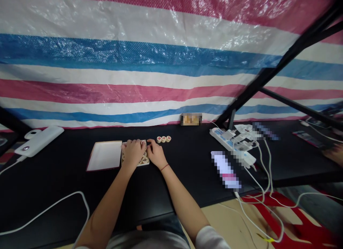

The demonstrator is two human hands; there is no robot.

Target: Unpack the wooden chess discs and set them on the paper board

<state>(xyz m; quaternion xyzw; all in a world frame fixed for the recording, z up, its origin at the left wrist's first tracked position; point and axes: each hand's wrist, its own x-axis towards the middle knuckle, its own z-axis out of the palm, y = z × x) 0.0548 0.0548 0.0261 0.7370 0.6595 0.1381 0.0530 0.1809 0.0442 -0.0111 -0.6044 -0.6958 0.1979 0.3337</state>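
Note:
My left hand (133, 151) lies over a shallow white box (145, 164) of round Chinese chess pieces (145, 159), with its fingers bent down. Its fingertips are hidden, so what they grip cannot be made out. At the box's right edge, my right hand (157, 154) has its fingers curled and its thumb and forefinger against the side. A row of three chess pieces (163, 139) with red characters stands on the black table (150, 195), just beyond my right hand. Left of the box lies its open lid (105, 155), white inside with a dark red rim.
A white power strip (222, 137) with plugs and tangled cables sits to the right, near a blurred-out phone (226, 170). On the far left is a white device (40, 141) with a cable. A striped plastic sheet (134, 70) hangs behind. Another person's hand (334, 153) shows at far right.

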